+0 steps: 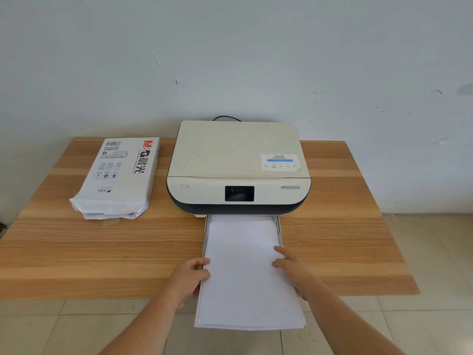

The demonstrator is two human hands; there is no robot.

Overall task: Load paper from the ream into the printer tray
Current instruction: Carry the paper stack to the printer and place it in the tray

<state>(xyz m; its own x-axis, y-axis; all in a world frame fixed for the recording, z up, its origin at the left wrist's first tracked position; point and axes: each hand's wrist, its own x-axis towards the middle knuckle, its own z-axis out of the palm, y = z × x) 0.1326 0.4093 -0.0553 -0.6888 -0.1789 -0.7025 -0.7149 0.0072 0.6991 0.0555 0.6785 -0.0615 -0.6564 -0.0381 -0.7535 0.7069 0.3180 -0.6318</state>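
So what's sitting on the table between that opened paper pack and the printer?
Nothing: in the head view only bare wooden table separates the white torn-open paper ream from the cream flat-topped printer.

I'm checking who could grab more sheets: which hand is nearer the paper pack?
Left. The left hand grips the paper stack's left edge, on the paper pack's side. The right hand rests on the stack's right edge, farther away.
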